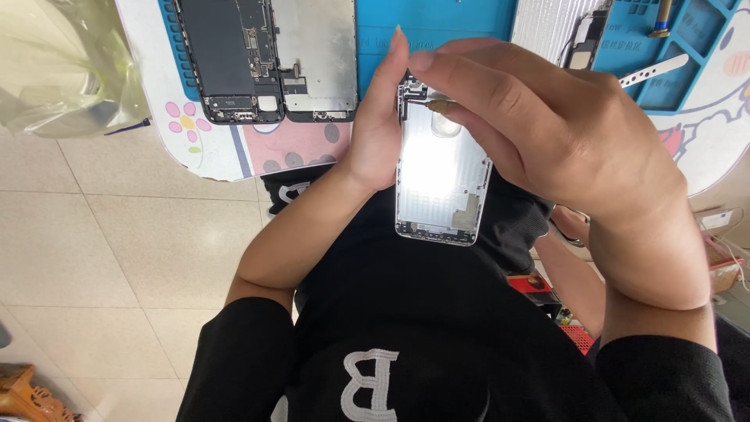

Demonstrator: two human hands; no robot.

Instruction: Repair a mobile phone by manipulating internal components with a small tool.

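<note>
Phone housing between hands, opened phone behind (blue mat)

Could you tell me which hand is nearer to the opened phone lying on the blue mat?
Left. The left hand is just right of the opened phone; the right hand is farther right, beyond the silver housing.

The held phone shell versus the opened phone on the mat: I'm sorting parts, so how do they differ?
The shell is held in the left hand, above the lap; the opened phone lies flat on the blue mat. The shell looks bare silver; the opened phone shows dark parts. Both lie open.
</note>
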